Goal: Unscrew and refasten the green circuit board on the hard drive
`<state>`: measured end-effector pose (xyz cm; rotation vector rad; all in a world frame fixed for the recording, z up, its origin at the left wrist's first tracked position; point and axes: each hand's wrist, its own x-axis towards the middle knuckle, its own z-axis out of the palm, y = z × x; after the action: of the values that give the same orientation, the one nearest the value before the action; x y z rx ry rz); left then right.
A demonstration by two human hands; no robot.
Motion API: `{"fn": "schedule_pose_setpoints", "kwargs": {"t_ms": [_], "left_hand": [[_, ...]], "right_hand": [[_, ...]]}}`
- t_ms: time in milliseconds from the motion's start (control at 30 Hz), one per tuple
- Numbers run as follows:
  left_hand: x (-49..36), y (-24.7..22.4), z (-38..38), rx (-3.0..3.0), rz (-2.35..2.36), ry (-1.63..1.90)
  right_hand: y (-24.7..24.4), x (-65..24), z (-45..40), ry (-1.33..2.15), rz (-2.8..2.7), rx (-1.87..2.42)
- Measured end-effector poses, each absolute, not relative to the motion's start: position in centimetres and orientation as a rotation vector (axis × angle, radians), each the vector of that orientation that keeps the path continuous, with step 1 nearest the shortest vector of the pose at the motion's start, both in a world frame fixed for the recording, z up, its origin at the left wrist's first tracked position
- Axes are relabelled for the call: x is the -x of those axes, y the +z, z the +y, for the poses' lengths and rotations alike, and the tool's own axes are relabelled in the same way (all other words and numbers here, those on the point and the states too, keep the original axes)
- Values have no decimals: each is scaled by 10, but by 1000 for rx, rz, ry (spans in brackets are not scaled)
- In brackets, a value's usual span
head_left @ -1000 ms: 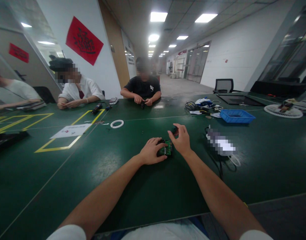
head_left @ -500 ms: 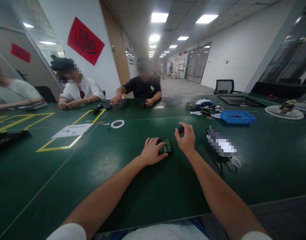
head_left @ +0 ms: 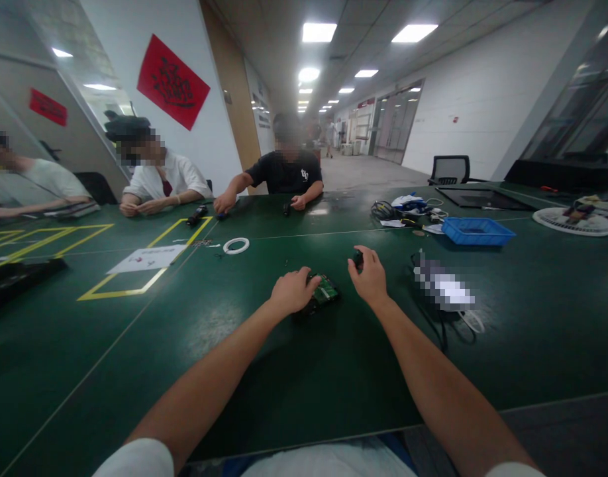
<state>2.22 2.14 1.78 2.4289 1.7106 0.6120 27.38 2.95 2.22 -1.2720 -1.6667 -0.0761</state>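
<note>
A black device with a green circuit board (head_left: 326, 289) lies on the dark green table (head_left: 264, 397), slightly turned. My left hand (head_left: 295, 291) grips its left side, fingers curled over the edge and hiding that end. To the right of the device, my right hand (head_left: 369, 273) is raised above the table, with a small dark object (head_left: 358, 259) pinched between thumb and fingers. What this small object is cannot be made out.
A blue tray (head_left: 477, 232) and a tangle of cables (head_left: 408, 211) lie at the back right. Nearer is a pixelated item (head_left: 446, 285) with cords. A white ring (head_left: 236, 246) and a paper sheet (head_left: 146, 258) lie left. Several people sit across the table.
My left hand has shifted left, and the circuit-board device has turned and moved slightly left with it. My right hand still pinches the small object. Across the table, a person's hand has lowered.
</note>
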Motion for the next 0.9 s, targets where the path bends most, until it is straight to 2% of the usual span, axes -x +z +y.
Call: {"fn": "schedule_pose_setpoints", "kwargs": {"t_ms": [233, 600, 900], "left_hand": [[44, 8, 69, -2142, 2094, 689], [37, -5, 114, -2083, 2050, 668], [39, -10, 117, -2085, 2034, 678]], "right_hand": [[23, -272, 30, -93, -1663, 1282], [19, -276, 32, -82, -1644, 1285], [20, -274, 30, -60, -1657, 1273]]}}
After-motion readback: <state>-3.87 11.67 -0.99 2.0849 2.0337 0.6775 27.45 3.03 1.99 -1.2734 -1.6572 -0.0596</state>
